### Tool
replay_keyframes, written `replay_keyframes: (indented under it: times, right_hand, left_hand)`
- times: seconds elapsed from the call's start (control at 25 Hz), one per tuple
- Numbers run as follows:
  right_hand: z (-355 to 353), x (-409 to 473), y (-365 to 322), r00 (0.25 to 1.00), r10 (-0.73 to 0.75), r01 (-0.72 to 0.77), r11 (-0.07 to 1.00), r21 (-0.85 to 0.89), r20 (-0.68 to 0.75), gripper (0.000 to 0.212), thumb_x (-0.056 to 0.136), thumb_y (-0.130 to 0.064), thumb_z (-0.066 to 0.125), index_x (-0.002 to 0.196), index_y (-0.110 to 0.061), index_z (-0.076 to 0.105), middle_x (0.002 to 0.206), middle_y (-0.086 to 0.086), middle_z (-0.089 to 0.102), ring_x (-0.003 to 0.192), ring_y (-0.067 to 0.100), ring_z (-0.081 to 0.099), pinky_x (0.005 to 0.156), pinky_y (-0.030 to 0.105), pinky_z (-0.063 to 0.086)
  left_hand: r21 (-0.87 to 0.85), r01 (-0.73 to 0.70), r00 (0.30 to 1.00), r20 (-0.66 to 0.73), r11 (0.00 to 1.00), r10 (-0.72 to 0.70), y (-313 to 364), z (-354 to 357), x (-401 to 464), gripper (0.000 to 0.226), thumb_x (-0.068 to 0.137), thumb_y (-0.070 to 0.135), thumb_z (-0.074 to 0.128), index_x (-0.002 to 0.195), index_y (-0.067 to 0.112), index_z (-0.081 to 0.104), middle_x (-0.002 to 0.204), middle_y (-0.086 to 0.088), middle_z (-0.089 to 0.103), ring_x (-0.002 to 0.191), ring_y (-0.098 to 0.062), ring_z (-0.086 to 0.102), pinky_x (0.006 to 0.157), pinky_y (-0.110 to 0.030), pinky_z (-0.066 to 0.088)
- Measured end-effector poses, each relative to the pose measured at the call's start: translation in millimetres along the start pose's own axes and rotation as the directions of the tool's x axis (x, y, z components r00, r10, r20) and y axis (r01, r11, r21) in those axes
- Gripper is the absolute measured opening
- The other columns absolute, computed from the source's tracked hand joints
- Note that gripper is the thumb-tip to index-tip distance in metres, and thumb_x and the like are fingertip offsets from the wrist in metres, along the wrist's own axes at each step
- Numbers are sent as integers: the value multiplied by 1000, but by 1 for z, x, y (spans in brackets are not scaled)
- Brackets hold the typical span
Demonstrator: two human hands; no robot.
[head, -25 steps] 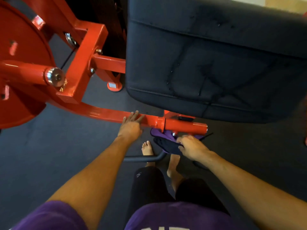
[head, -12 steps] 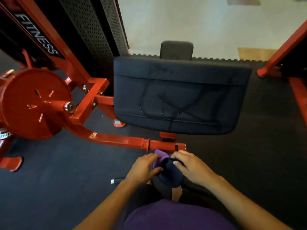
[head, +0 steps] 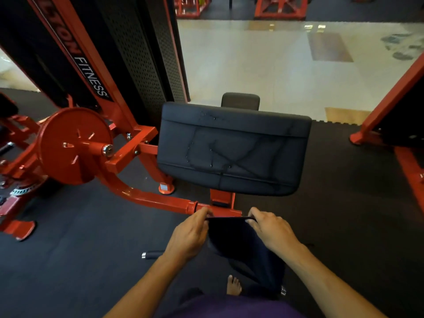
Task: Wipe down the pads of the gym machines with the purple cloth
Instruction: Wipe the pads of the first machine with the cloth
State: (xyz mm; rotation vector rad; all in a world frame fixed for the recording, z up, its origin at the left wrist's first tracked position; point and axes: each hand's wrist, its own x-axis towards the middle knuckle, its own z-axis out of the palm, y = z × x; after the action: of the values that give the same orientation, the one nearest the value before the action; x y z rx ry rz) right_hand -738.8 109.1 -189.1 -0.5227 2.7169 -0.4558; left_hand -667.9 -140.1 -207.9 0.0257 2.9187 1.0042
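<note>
1. Left hand [head: 190, 235]: fingers curled, pinching the left upper corner of the cloth [head: 243, 244].
2. Right hand [head: 270, 230]: fingers curled, pinching the right upper corner of the same cloth.
3. Cloth: held stretched taut between the two hands, its top edge level, the rest hanging down toward the person's lap. It reads very dark in this light. It is in front of and below the pad [head: 231, 148], not touching it.
4. Pad: black, wide, mounted on the red machine frame [head: 160, 200]; streaks and droplets show on its surface.
5. Frame: the red horizontal tube runs just beyond the hands; a red round disc [head: 68, 145] sits to the left.
6. Floor [head: 68, 249]: dark matting; one bare foot [head: 233, 286] shows below the cloth.
</note>
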Motion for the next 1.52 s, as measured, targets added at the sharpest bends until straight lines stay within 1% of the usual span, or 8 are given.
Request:
replay_keyframes:
  times: [0.24, 0.52, 0.64, 0.76, 0.84, 0.96, 1.24, 1.52]
  right_hand:
    - [-17, -46, -22, 983, 164, -100, 857, 505, -84, 19, 102, -16, 55, 96, -34, 58, 92, -10, 63, 83, 13, 64, 68, 37, 56]
    - [-29, -110, -62, 971, 239, -114, 449, 886, 4, 23, 99, 4, 53, 100, -10, 71, 110, 13, 62, 97, 24, 71, 73, 38, 64]
    - [-30, -138, -55, 971, 241, -111, 398, 911, 13, 17, 96, 3, 61, 104, -7, 73, 109, 9, 65, 98, 23, 73, 77, 32, 63]
    - [-35, -159, -20, 985, 173, -75, 569, 819, -30, 28, 87, 0, 74, 110, -17, 73, 104, 5, 71, 90, 14, 75, 77, 25, 61]
    - [-40, -166, 9, 991, 101, -25, 786, 618, -88, 31, 81, -3, 80, 101, -27, 74, 102, -3, 67, 81, 7, 73, 73, 24, 60]
    - [-44, -170, 53, 992, 9, 49, 885, 463, -122, 21, 84, -13, 80, 86, -32, 72, 91, -8, 63, 72, 3, 68, 69, 28, 58]
    - [-96, -165, 183, 986, -35, 113, 858, 501, -163, 20, 89, -18, 74, 86, -33, 62, 96, -17, 67, 92, -6, 63, 77, 21, 53]
    - [-163, -139, 318, 995, -31, 69, 908, 412, -97, 28, 86, -23, 79, 97, -43, 64, 92, -14, 58, 89, -4, 57, 72, 16, 41]
  left_hand:
    - [200, -204, 976, -34, 958, 214, 19, 8, -63, 26, 98, 30, 48, 120, 39, 58, 124, 19, 54, 102, -8, 62, 64, -26, 51]
    - [-72, 159, 965, -199, 985, -171, 82, 65, -146, 71, 86, 81, 48, 140, 37, 54, 133, 25, 50, 114, 0, 57, 83, -23, 50]
    - [-34, 204, 955, -211, 978, -207, 107, 83, -151, 53, 92, 60, 62, 138, 37, 53, 129, 21, 49, 109, -6, 61, 75, -28, 51]
    - [-12, 157, 964, -215, 988, -156, 111, 91, -148, 27, 100, 24, 57, 126, 31, 63, 120, 17, 54, 97, -13, 65, 68, -38, 54]
    - [23, 120, 972, -204, 992, -113, 111, 92, -143, 27, 102, 20, 51, 125, 30, 63, 117, 17, 55, 95, -12, 62, 67, -40, 55]
    - [60, 74, 976, -210, 995, -60, 123, 94, -134, 25, 105, 22, 49, 125, 30, 61, 116, 17, 53, 94, -8, 59, 64, -40, 56]
    - [217, 79, 966, -258, 973, -21, 198, 134, -63, 27, 98, 58, 46, 102, 35, 61, 102, 20, 58, 82, -3, 63, 54, -34, 54]
    - [62, -111, 984, -135, 992, 119, 297, 171, 60, 13, 87, 16, 78, 98, 20, 73, 107, 13, 68, 94, -6, 67, 82, -34, 58]
